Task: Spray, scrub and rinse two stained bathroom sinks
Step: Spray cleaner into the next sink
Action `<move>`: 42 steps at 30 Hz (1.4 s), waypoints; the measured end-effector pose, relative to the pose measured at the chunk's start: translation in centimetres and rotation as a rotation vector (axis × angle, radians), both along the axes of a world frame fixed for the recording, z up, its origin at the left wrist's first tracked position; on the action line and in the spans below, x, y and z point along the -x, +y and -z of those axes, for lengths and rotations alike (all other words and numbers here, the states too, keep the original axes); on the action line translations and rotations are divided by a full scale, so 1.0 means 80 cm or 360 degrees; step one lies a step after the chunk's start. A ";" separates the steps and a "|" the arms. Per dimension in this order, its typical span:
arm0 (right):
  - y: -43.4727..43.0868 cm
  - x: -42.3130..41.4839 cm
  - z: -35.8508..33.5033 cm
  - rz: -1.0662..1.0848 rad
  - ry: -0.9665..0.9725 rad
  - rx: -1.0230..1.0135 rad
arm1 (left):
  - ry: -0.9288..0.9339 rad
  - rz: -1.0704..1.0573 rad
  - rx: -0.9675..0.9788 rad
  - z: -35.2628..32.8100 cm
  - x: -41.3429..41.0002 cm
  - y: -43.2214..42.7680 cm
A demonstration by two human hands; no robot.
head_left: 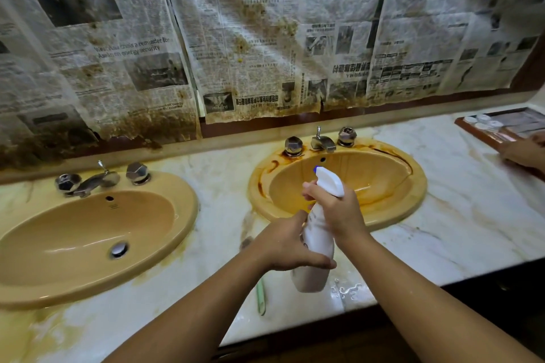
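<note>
Risk, aim: spray bottle nozzle is pointed toward the back edge, over the right sink; if the trigger is squeezed w/o a downward tilt, mist could be thrown onto the newspaper on the wall, not the brown rim stains
Risk, grip: a wet patch is seen at the front edge of the surface; the bottle could be let slip if it is set down or re-gripped there
Risk, overspray: another person's hand is rested by the tray at the back right corner; drift could be carried that way
Risk, brush: green handle lies by the front edge, partly hidden; could be knocked off
Left hand: wrapped round the bottle's lower body, thumb across the front, clamped
Right hand: fingers curled round the neck under the spray head, closed on it; trigger pressed or not can't be told
Bottle pos.: roughly upright at the front edge, just in front of the right sink; base on or off the surface can't be told
Left sink: toward the left edge, looks cleaner; right one is judged the spray target
</note>
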State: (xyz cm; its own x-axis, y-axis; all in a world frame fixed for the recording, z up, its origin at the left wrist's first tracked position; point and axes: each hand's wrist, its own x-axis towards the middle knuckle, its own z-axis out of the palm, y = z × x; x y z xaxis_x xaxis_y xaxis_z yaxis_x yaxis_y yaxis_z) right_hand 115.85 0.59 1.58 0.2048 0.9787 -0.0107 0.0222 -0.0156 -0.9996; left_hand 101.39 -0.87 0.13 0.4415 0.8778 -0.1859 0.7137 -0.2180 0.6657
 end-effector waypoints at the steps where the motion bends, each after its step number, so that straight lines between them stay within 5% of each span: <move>1: 0.001 0.000 0.003 -0.0013 0.0057 0.0030 | 0.0010 -0.0003 0.0007 0.001 -0.002 0.000; 15: 0.081 -0.075 0.063 -0.0050 -0.0070 0.0783 | 0.0327 -0.0464 0.0295 0.037 -0.102 0.017; 22: 0.101 -0.098 0.072 -0.0427 0.0489 0.0880 | 0.0270 -0.0539 0.0296 0.037 -0.116 0.025; 42: 0.101 -0.117 0.066 0.0136 -0.0017 0.0654 | 0.0327 -0.0513 0.0146 0.038 -0.143 0.033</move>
State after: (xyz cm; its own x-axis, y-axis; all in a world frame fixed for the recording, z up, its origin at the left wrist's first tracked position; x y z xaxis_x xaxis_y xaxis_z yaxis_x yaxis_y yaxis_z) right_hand 125.17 8.64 -3.72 0.2875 0.8728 -0.3945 0.0135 -0.4156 -0.9095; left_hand 112.87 1.75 -2.92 0.0911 0.9410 -0.3260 0.8564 0.0931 0.5079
